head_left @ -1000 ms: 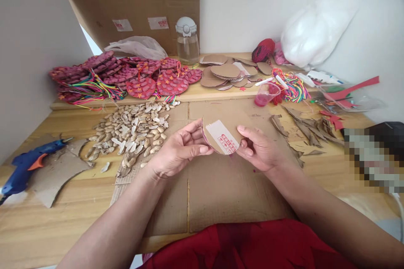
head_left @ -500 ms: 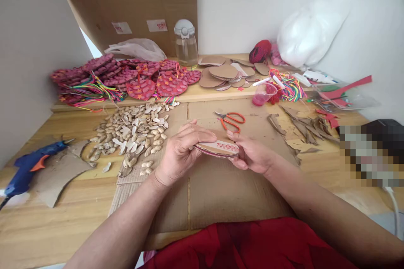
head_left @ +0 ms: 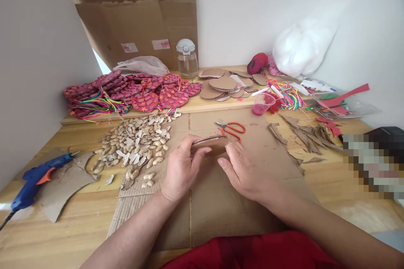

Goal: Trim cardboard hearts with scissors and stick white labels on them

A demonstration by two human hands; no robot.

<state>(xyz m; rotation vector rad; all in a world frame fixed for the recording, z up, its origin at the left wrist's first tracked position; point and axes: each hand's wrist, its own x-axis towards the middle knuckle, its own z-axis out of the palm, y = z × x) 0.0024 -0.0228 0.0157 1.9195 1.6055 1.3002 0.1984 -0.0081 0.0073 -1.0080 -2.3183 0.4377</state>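
Both hands hold a flat cardboard cutout [head_left: 212, 143] edge-on over the cardboard mat [head_left: 221, 201] on the wooden table. My left hand [head_left: 183, 166] grips its left end, thumb below and fingers curled over the top. My right hand [head_left: 243, 170] pinches its right side with the fingers bent inward. Orange-handled scissors [head_left: 232, 129] lie just beyond the cutout. A heap of peanut shells [head_left: 139, 143] spreads to the left of my left hand.
A blue glue gun [head_left: 34, 178] rests on a cardboard scrap at the left. Red decorated pieces with coloured cords [head_left: 126, 92], plain cardboard cutouts [head_left: 222, 83], a water bottle [head_left: 187, 59], a pink cup [head_left: 262, 104] and cardboard offcuts [head_left: 306, 136] crowd the back and right.
The cutout has been turned from upright, printed side facing me, down to nearly flat and edge-on. Both hands moved slightly forward with it; the scissors came into sight behind it.
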